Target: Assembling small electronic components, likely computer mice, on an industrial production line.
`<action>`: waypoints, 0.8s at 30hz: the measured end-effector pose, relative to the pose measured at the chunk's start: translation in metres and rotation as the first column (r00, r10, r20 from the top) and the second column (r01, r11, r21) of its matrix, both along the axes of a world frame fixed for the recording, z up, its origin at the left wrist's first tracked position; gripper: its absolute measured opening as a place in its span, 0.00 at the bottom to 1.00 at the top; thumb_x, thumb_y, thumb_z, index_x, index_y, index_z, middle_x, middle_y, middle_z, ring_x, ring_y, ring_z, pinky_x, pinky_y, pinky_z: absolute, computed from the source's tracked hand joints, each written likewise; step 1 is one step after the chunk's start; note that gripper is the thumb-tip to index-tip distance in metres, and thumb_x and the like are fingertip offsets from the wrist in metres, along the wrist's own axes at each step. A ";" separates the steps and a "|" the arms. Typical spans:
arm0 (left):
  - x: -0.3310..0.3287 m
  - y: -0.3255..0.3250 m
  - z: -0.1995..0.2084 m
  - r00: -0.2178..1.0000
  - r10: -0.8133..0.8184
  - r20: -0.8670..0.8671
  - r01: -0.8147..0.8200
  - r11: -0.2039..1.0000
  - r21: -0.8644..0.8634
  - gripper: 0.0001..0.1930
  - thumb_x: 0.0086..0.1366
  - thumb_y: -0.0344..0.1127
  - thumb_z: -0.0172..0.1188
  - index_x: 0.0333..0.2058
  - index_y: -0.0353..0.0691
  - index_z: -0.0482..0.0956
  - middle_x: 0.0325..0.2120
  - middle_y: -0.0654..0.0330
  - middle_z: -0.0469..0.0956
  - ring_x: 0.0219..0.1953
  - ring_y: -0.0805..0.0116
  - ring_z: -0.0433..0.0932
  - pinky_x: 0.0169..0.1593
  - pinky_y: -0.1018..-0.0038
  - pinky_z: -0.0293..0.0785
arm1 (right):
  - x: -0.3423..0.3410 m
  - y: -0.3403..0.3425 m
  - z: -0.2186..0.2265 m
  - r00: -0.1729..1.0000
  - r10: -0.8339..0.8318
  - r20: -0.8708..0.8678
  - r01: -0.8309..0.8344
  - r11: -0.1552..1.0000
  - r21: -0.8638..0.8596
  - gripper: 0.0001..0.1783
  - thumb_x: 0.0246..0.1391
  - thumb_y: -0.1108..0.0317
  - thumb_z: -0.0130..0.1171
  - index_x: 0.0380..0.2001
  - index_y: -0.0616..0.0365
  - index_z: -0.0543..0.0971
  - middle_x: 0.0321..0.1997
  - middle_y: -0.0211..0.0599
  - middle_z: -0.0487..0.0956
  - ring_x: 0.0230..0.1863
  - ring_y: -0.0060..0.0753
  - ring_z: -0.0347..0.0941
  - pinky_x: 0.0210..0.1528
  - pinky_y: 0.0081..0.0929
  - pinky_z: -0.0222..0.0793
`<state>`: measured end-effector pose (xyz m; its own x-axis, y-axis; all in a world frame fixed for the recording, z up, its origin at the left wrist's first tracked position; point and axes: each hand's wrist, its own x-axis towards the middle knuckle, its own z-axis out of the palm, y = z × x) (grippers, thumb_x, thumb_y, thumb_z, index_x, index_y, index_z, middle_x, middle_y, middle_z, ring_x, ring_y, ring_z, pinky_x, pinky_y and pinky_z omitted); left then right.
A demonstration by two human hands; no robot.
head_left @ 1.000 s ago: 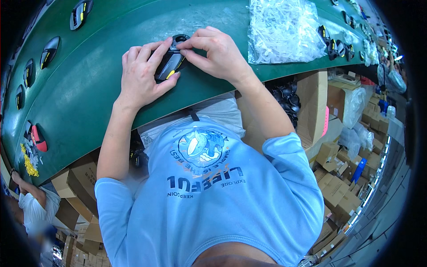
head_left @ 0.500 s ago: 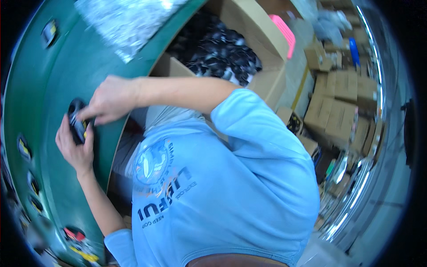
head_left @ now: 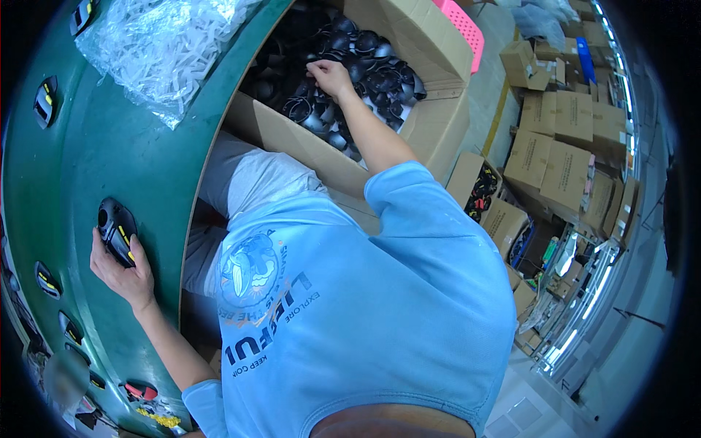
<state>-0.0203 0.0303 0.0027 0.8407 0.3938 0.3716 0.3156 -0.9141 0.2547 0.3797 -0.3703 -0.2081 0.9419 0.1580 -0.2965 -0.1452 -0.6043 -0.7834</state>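
A black plastic shell with yellow strips (head_left: 118,225) lies on the green table (head_left: 157,164), a round hole at its far end. My left hand (head_left: 125,276) is closed around its near end, thumb on one side and fingers on the other. Over to the right, my right hand (head_left: 333,79) reaches into an open cardboard box (head_left: 266,131) full of curved, glossy black plastic pieces (head_left: 365,62). Its fingers are drawn together among the pieces; whatever they pinch is too small or hidden to make out.
A clear plastic bag of whitish strips (head_left: 164,55) lies on the table's far part. Similar black-and-yellow shells (head_left: 45,102) line the table's left side. Red and yellow parts (head_left: 140,390) sit at the near end. Stacked cartons (head_left: 562,139) and a pink perforated plastic item (head_left: 461,33) stand right.
My right hand has left the shell and moved right into the box of black pieces. My left hand still holds the shell. The whole view has shifted slightly.
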 end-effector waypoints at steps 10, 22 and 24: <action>0.007 -0.025 0.027 0.946 -0.090 0.311 0.123 0.989 -0.086 0.40 0.71 0.48 0.71 0.70 0.27 0.67 0.63 0.43 0.78 0.65 0.50 0.74 0.67 0.56 0.68 | -0.070 0.039 0.198 0.938 0.340 0.069 -0.302 0.700 0.648 0.16 0.71 0.70 0.62 0.60 0.60 0.82 0.42 0.24 0.84 0.40 0.12 0.74 0.44 0.17 0.72; 0.044 -0.088 0.060 0.888 0.212 0.409 0.296 0.419 -0.859 0.13 0.80 0.34 0.59 0.40 0.29 0.84 0.33 0.63 0.80 0.30 0.77 0.72 0.35 0.76 0.68 | -0.167 0.222 0.276 0.348 0.631 0.694 -0.937 0.223 0.268 0.29 0.53 0.59 0.78 0.58 0.50 0.85 0.61 0.38 0.84 0.56 0.40 0.81 0.55 0.36 0.79; 0.027 -0.090 0.063 0.878 0.362 0.313 0.259 0.189 -0.947 0.16 0.83 0.39 0.56 0.42 0.32 0.86 0.31 0.66 0.80 0.29 0.81 0.72 0.34 0.81 0.68 | -0.173 0.240 0.275 0.085 0.597 0.798 -0.990 0.142 -0.001 0.32 0.44 0.53 0.82 0.54 0.48 0.87 0.57 0.34 0.86 0.53 0.42 0.82 0.54 0.40 0.81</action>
<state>0.0067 -0.0595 0.0658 0.6911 0.7179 -0.0836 -0.0624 0.1745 0.9827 0.2062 -0.1298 0.0669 -0.0430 0.8187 0.5726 0.6750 0.4464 -0.5875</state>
